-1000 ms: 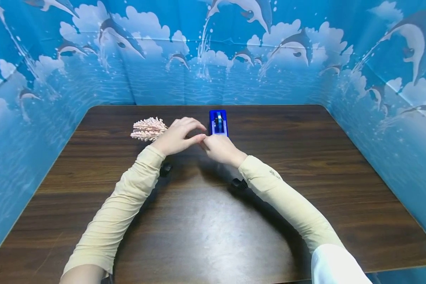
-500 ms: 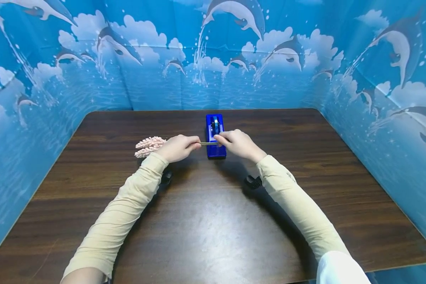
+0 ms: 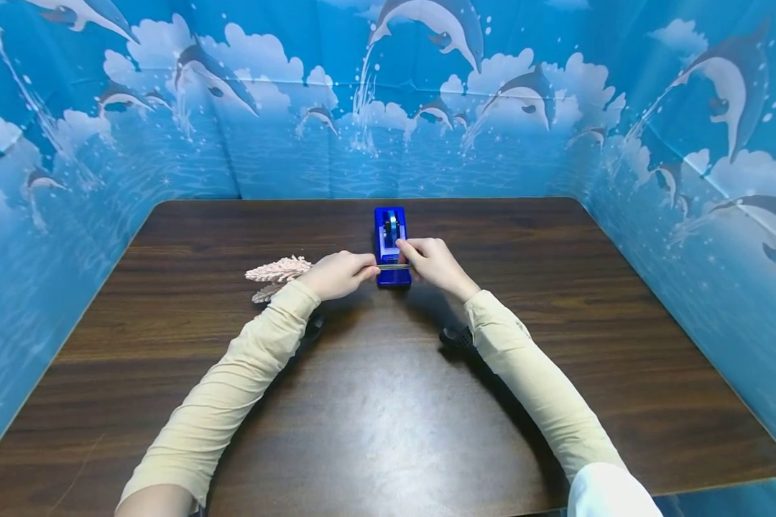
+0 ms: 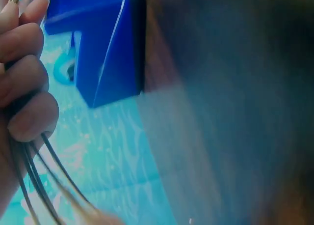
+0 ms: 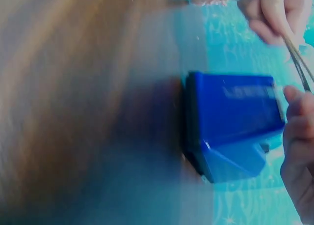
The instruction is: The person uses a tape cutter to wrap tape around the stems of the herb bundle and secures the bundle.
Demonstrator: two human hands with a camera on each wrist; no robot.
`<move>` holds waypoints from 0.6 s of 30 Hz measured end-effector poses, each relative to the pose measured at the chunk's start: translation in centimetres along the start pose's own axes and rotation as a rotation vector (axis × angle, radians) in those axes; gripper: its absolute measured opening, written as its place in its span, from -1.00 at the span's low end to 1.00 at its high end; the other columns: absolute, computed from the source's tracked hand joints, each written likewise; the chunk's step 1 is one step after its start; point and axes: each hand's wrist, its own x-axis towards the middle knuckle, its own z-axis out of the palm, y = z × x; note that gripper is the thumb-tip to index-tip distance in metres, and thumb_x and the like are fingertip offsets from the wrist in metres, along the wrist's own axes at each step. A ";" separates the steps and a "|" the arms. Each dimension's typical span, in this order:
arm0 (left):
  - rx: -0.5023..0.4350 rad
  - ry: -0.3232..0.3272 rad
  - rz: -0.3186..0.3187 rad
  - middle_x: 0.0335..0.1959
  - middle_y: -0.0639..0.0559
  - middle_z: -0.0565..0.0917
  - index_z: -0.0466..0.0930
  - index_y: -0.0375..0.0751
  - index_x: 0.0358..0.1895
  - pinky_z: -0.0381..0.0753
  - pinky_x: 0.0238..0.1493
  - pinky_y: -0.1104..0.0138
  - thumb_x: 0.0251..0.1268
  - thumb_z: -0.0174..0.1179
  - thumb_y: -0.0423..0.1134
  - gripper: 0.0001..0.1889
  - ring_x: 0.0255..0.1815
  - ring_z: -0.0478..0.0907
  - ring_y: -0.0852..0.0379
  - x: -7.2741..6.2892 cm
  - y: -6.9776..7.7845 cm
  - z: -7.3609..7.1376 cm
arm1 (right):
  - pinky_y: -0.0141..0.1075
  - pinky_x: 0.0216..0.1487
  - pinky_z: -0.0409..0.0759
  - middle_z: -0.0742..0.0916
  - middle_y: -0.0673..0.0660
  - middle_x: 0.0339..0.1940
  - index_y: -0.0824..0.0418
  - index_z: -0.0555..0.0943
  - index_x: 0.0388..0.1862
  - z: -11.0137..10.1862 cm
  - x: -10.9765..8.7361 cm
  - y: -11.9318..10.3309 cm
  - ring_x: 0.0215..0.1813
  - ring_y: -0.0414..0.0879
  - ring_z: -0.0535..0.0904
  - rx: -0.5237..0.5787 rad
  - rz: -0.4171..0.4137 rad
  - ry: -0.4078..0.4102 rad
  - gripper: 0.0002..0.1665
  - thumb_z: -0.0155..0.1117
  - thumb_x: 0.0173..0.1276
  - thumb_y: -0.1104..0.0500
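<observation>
My left hand [image 3: 344,276] grips a bunch of pale pink artificial flowers [image 3: 276,271] by its thin stems, with the fluffy heads sticking out to the left of the wrist. In the left wrist view the fingers curl round several dark stems [image 4: 37,171]. My right hand [image 3: 441,267] pinches the other end of the stems between thumb and fingers. Between both hands, the bare stems [image 3: 393,267] run level across the front of a blue tape dispenser [image 3: 389,224]. The right wrist view shows the dispenser [image 5: 233,107] on the table, just beside the right fingertips.
The dark wood-grain table [image 3: 388,402] spreads out on all sides of the hands. A blue dolphin-print curtain [image 3: 284,158] encloses its back and sides. Dark wrist-camera mounts [image 3: 455,337] hang under the forearms, close over the table.
The right hand has drawn away from the left, baring the stems between them. The left hand has shifted slightly right with the flowers, whose heads now spread apart. The dispenser stays in place.
</observation>
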 end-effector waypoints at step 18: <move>0.057 -0.060 -0.070 -0.37 -0.01 0.72 0.58 -0.13 -0.31 0.56 -0.24 0.11 0.51 -0.04 -0.07 -0.70 -0.40 0.59 0.07 0.3 -0.3 1.1 | -0.33 -0.46 0.27 0.44 -0.03 -0.68 0.28 0.54 -0.54 0.0 -1.4 2.0 -0.61 -0.17 0.26 -0.188 0.021 -0.158 -0.42 -0.10 0.56 -0.07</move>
